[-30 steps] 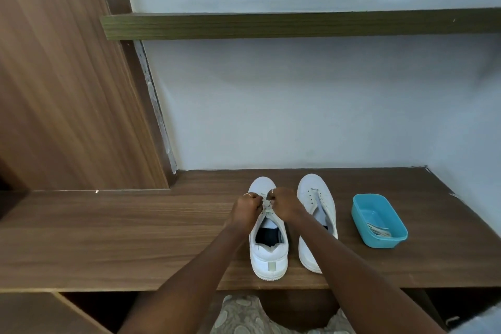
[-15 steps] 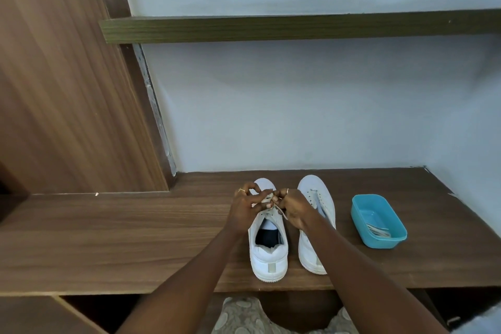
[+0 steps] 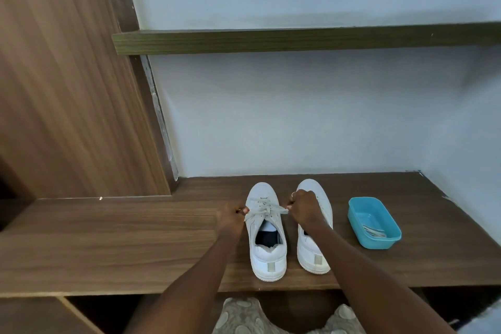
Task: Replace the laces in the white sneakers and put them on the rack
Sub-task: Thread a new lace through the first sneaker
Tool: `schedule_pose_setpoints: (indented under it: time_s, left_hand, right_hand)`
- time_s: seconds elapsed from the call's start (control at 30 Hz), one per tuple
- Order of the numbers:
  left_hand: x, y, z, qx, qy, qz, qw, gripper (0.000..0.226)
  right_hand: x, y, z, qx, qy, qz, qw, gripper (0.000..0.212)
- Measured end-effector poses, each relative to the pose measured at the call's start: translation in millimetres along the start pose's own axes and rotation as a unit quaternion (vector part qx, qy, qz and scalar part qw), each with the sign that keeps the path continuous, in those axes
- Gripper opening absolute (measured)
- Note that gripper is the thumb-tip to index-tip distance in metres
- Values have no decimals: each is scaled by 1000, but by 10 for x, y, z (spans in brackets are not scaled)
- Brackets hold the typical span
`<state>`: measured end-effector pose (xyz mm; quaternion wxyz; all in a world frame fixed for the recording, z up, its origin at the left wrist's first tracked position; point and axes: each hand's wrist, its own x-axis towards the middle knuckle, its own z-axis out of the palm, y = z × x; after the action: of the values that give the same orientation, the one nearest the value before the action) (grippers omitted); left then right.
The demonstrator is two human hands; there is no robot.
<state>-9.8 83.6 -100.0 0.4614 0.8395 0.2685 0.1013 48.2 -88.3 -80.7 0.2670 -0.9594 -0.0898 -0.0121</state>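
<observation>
One sneaker [image 3: 268, 259] between left hand [image 3: 231, 219], right hand [image 3: 305, 210], lace [image 3: 264, 209] seemingly pinched

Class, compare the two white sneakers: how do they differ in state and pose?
The left sneaker carries a threaded lace, its ends pulled sideways by the left hand and right hand; the right sneaker shows no lace where visible. The left sneaker lies fully in view; the right sneaker is partly covered by the right hand. Both are white, toes toward the wall.

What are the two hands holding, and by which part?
The lace of the laced sneaker: the left hand pinches one end, the right hand the other, stretched sideways.
</observation>
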Motion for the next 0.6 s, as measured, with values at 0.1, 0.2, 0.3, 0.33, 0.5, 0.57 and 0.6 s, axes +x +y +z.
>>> schedule_pose_setpoints:
  time_s: [0.1, 0.2, 0.3, 0.33, 0.5, 0.57, 0.6]
  left_hand:
    - [-50, -25, -14, 45, 9, -2, 999, 20]
    - [-87, -25, -19, 64, 18, -6, 998, 22]
    - [-103, -62, 9, 46, 24, -16, 999, 23]
    - [-104, -78, 12, 44, 25, -21, 998, 23]
    - [-82, -127, 26, 45, 21, -46, 998, 22]
    - [-86, -136, 55, 27, 30, -56, 998, 22]
    - [-98, -135, 64, 27, 33, -61, 997, 22]
  right_hand:
    - [-60, -11, -15, -59, 5, 12, 998, 22]
    - [-97, 11, 19, -98, 9, 12, 995, 24]
    - [-112, 34, 72, -97, 14, 18, 995, 26]
    - [-108, 36, 79, -94, 16, 21, 995, 26]
    - [-70, 36, 103, -103, 13, 24, 994, 26]
    - [-92, 36, 135, -112, 10, 25, 993, 26]
    - [-104, 33, 146, -112, 10, 29, 993, 26]
